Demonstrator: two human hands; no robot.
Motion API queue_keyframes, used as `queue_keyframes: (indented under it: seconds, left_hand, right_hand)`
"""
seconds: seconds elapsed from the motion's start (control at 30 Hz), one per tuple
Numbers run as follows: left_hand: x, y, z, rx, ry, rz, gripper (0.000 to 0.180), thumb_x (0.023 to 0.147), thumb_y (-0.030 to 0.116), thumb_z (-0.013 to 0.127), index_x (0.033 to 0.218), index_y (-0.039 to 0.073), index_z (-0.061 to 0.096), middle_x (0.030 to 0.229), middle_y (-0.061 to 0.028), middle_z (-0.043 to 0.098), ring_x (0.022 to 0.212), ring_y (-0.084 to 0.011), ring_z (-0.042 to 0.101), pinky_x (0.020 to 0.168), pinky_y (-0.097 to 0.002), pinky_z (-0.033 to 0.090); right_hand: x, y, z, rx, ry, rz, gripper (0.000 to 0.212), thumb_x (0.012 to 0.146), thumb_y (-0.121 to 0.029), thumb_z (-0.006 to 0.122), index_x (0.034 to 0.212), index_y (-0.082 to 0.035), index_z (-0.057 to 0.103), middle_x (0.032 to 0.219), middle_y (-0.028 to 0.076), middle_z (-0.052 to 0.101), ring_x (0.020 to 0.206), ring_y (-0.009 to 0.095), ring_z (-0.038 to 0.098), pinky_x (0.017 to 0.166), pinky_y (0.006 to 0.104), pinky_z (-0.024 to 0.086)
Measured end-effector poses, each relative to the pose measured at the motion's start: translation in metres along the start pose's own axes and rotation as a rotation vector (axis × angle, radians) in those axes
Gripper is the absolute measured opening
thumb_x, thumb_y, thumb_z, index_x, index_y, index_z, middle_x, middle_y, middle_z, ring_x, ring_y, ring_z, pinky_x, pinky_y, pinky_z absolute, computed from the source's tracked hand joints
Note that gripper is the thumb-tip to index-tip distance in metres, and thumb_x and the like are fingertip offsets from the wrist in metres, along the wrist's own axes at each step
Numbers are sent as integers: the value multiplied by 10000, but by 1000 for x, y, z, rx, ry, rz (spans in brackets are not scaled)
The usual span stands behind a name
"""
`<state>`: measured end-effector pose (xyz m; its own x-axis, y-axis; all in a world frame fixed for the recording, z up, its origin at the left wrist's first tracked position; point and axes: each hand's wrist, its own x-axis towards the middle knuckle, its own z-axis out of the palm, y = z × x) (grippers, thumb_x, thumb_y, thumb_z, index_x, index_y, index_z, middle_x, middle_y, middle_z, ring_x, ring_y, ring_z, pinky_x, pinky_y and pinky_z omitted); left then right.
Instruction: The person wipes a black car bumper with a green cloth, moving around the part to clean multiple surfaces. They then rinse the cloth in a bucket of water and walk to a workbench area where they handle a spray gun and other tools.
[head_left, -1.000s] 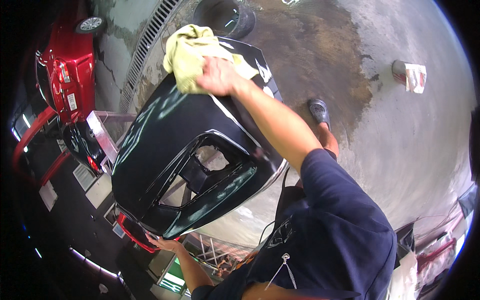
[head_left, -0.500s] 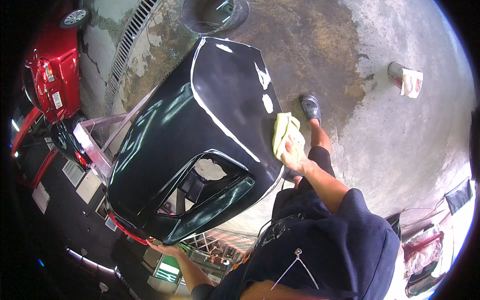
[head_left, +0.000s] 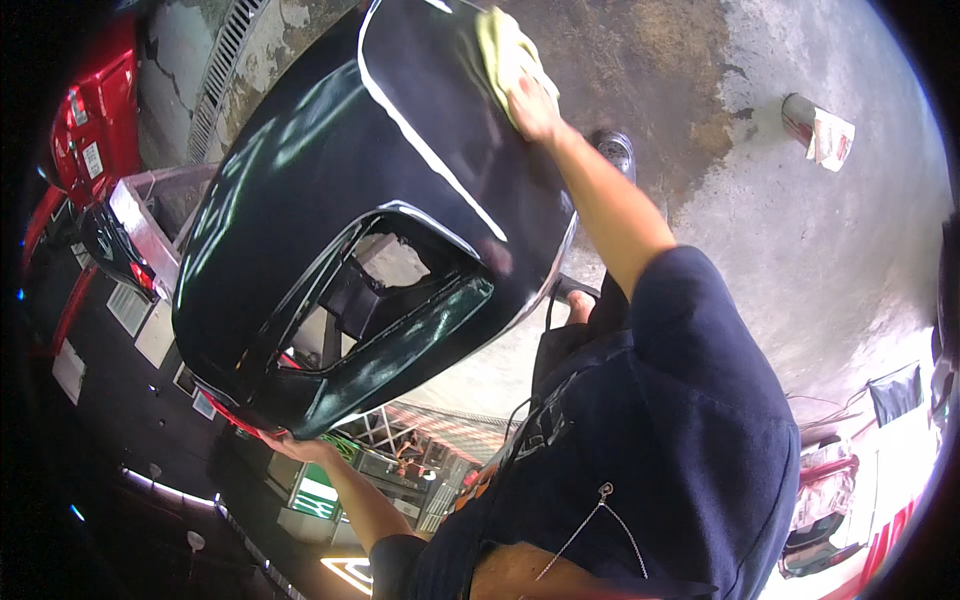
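A large glossy black car body panel (head_left: 290, 190) lies tilted before me, with a framed opening in its near part. A curved white line (head_left: 410, 130) runs down its surface. My right hand (head_left: 537, 108) is stretched far forward, closed on a folded pale yellow cloth (head_left: 507, 58) pressed on the panel's far right side. My left hand (head_left: 300, 448) grips the near left edge of the panel, next to a red strip (head_left: 232, 417). Its fingertips are partly hidden behind that edge.
A pinkish frame stand (head_left: 140, 225) shows at the panel's left. Beyond it is a red car (head_left: 105, 110) near a floor drain grate (head_left: 222, 70). A can with paper on it (head_left: 820, 132) stands on the concrete floor at right. My shod foot (head_left: 613, 150) is beside the panel.
My right hand has slid the cloth forward and slightly left along the panel's right side. White patches there no longer show. The view has shifted, and the bucket at the top has left it.
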<state>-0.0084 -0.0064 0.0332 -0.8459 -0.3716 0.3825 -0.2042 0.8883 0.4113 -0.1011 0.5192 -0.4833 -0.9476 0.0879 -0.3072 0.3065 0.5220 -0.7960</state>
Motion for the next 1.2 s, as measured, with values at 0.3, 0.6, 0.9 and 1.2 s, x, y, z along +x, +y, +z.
queue_keyframes:
  seconds: [0.3, 0.6, 0.9, 1.2]
  left_hand:
    - [1, -12, -2, 180, 41, 159, 624, 993, 239, 409, 1548, -44, 450, 1603, -241, 438, 1433, -381, 475, 1154, -469, 411]
    - [10, -39, 0, 200, 70, 240, 566, 965, 131, 405, 1492, -42, 518, 1512, -288, 507, 1410, -442, 444, 1209, -479, 322]
    - [20, -49, 12, 55, 47, 234, 649, 977, 288, 478, 1579, 52, 427, 1668, -227, 361, 1561, -553, 148, 1253, -672, 82]
    - [-60, -46, -52, -310, -3, 162, 875, 1079, 552, 477, 1662, 10, 113, 1675, -420, -40, 1589, -520, -91, 1276, -595, 23]
  right_hand:
    - [-275, -85, 16, 350, -59, 646, 516, 1026, -251, 465, 1451, 39, 429, 1448, 299, 499, 1369, 457, 480, 1189, 539, 338]
    - [-262, -118, 17, 534, 432, 250, 531, 1021, -312, 484, 1430, 26, 511, 1336, 274, 631, 1330, 426, 554, 1140, 461, 419]
    - [-233, -88, 88, 1615, 782, 258, 423, 1105, -398, 475, 1311, -47, 590, 1116, 96, 629, 1042, 229, 608, 889, 424, 519]
    - [-342, -492, 145, 677, 1000, 304, 589, 1090, -425, 424, 1237, 113, 614, 1311, 381, 586, 1262, 523, 533, 1080, 564, 405]
